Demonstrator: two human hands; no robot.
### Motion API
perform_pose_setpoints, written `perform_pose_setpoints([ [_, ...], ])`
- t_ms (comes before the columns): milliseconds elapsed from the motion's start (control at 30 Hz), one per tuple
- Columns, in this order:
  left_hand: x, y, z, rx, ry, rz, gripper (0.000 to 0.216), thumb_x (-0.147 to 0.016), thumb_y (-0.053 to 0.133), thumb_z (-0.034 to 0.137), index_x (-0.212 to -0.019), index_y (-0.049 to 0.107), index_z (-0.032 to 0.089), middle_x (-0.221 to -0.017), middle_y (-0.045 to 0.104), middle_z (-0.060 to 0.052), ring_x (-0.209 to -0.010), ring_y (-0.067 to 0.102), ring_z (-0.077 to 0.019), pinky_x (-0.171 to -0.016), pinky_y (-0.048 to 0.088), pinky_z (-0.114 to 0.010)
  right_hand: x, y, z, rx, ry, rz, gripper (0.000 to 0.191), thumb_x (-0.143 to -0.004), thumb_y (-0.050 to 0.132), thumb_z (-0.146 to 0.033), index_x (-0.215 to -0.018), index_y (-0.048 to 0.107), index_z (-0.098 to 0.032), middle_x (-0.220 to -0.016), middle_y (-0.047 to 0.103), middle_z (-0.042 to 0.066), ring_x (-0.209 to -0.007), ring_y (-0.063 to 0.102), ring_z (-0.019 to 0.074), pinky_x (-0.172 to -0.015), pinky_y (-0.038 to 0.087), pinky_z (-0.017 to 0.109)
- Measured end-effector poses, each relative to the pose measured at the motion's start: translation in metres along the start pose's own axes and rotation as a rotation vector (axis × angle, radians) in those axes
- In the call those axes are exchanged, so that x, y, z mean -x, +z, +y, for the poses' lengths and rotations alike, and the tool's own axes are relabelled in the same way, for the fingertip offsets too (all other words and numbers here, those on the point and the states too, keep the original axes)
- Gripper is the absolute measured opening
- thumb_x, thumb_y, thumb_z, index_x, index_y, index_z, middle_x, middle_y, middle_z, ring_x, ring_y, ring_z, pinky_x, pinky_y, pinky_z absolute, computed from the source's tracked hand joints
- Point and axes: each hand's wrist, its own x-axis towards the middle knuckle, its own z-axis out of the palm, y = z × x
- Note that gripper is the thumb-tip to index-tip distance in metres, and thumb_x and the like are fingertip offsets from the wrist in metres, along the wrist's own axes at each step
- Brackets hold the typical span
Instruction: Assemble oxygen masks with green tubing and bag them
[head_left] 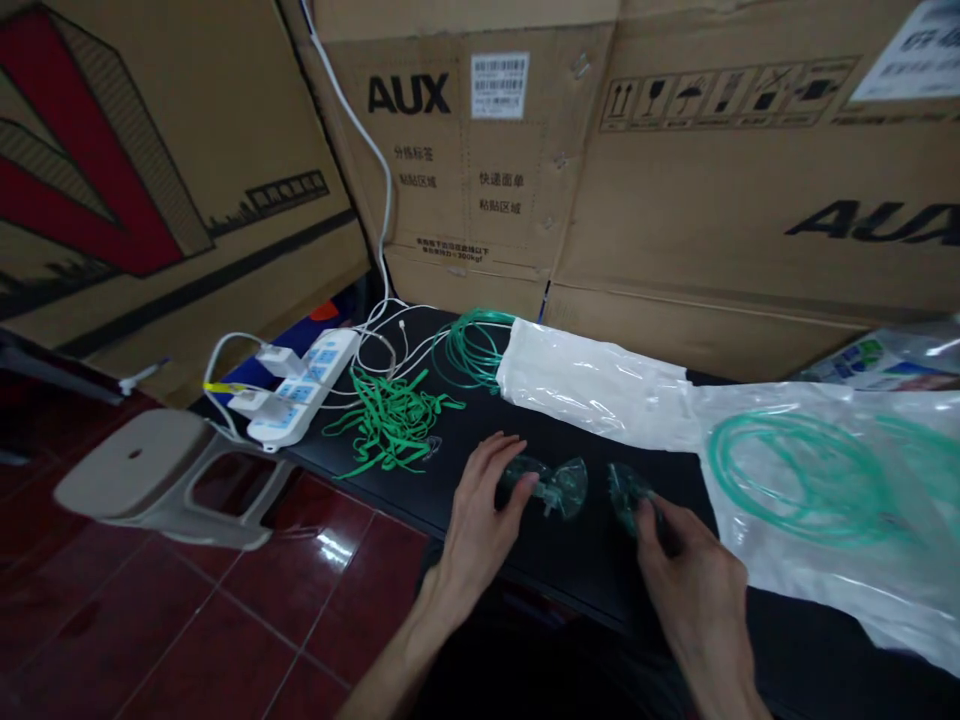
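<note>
My left hand [484,505] is curled with fingers and thumb around a transparent green-tinted plastic mask [571,487], which lies low over the black table. Part of that mask is hidden by my fingers, so I cannot tell whether it is one piece or two. A second transparent mask [624,490] is pinched in my right hand [694,570], a short gap to the right of the first. Left of my left hand lies a tangled heap of green elastic straps [390,420]. Coiled green tubing [472,350] rests behind, beside a white plastic packet [596,380].
A large plastic bag with coiled green tubing [795,480] covers the table's right side. At the left end stands a white power strip [304,395] with plugs and cables. Cardboard boxes [480,150] wall off the back. A beige stool [142,465] stands on red floor tiles.
</note>
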Motion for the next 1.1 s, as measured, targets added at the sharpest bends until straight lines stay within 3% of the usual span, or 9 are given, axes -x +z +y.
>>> perform_pose_setpoints([
  [100, 0.009, -0.016, -0.002, -0.059, 0.028, 0.085, 0.024, -0.101, 0.058, 0.026, -0.124, 0.066, 0.026, -0.122, 0.069, -0.005, -0.119, 0.063, -0.0191, -0.105, 0.052, -0.036, 0.001, 0.0, -0.007, -0.107, 0.081, -0.031, 0.053, -0.089, 0.048, -0.057, -0.099, 0.078, -0.015, -0.088, 0.075, 0.015, -0.071, 0.069, 0.0286, -0.066, 0.05, 0.04],
  [200, 0.008, -0.045, -0.013, -0.234, 0.086, 0.122, 0.018, -0.101, 0.059, 0.025, -0.116, 0.069, 0.025, -0.107, 0.071, -0.004, -0.103, 0.064, -0.0202, -0.093, 0.054, -0.037, 0.004, -0.003, -0.011, -0.371, 0.315, -0.081, 0.057, -0.083, 0.059, -0.063, -0.106, 0.075, -0.014, -0.061, 0.066, 0.006, -0.053, 0.06, 0.0228, -0.053, 0.045, 0.034],
  [300, -0.006, -0.077, -0.031, -0.55, 0.149, 0.03, 0.025, -0.099, 0.061, 0.031, -0.122, 0.068, 0.023, -0.116, 0.071, -0.008, -0.107, 0.06, -0.026, -0.095, 0.051, -0.044, 0.004, -0.008, -0.007, -0.799, 0.491, -0.123, 0.054, -0.078, 0.074, -0.057, -0.112, 0.071, -0.016, -0.049, 0.053, -0.003, -0.043, 0.046, 0.0148, -0.044, 0.036, 0.026],
  [433, -0.031, -0.104, -0.057, -0.823, 0.281, -0.182, 0.036, -0.099, 0.06, 0.036, -0.133, 0.065, 0.024, -0.129, 0.071, -0.009, -0.12, 0.056, -0.0329, -0.091, 0.047, -0.046, 0.002, -0.013, -0.001, -1.23, 0.573, -0.121, 0.035, -0.075, 0.078, -0.043, -0.1, 0.069, -0.02, -0.082, 0.075, 0.007, -0.053, 0.059, 0.0168, -0.05, 0.048, 0.029],
  [567, -0.047, -0.112, -0.073, -0.889, 0.368, -0.272, 0.033, -0.103, 0.051, 0.037, -0.125, 0.072, 0.024, -0.122, 0.074, -0.01, -0.116, 0.058, -0.0337, -0.09, 0.043, -0.047, 0.006, -0.014, -0.003, -1.536, 0.545, -0.212, 0.041, -0.083, 0.064, -0.057, -0.104, 0.07, -0.022, -0.11, 0.076, 0.016, -0.078, 0.072, 0.0272, -0.073, 0.057, 0.043],
  [767, -0.064, -0.116, -0.098, -0.919, 0.421, -0.333, 0.034, -0.103, 0.046, 0.036, -0.114, 0.076, 0.023, -0.115, 0.075, -0.012, -0.111, 0.061, -0.0374, -0.085, 0.04, -0.048, 0.012, -0.007, -0.009, -1.438, 0.434, -0.226, 0.034, -0.085, 0.08, -0.04, -0.112, 0.067, -0.024, -0.106, 0.075, 0.007, -0.069, 0.065, 0.0143, -0.069, 0.05, 0.029],
  [900, -0.073, -0.113, -0.106, -0.84, 0.374, -0.336, 0.048, -0.106, 0.034, 0.049, -0.118, 0.073, 0.025, -0.113, 0.072, -0.01, -0.107, 0.062, -0.0331, -0.085, 0.047, -0.044, 0.013, -0.005, -0.013, -1.416, 0.382, -0.193, 0.027, -0.094, 0.069, -0.045, -0.103, 0.068, -0.019, -0.1, 0.075, 0.007, -0.065, 0.061, 0.0131, -0.066, 0.048, 0.028],
  [1000, -0.078, -0.11, -0.087, -0.636, 0.282, -0.263, 0.054, -0.104, 0.031, 0.059, -0.129, 0.065, 0.025, -0.115, 0.065, -0.006, -0.104, 0.064, -0.0279, -0.09, 0.052, -0.041, 0.015, -0.004, -0.016, -1.39, 0.346, -0.167, 0.029, -0.099, 0.063, -0.048, -0.101, 0.067, -0.019, -0.096, 0.075, 0.006, -0.066, 0.06, 0.0127, -0.066, 0.046, 0.028],
  [1100, -0.072, -0.106, -0.049, -0.373, 0.177, -0.191, 0.047, -0.099, 0.046, 0.057, -0.126, 0.066, 0.024, -0.121, 0.065, -0.008, -0.112, 0.065, -0.0296, -0.101, 0.05, -0.044, 0.018, -0.001, -0.016, -1.35, 0.321, -0.151, 0.027, -0.095, 0.07, -0.045, -0.099, 0.065, -0.019, -0.093, 0.075, 0.005, -0.067, 0.059, 0.0117, -0.069, 0.045, 0.027],
])
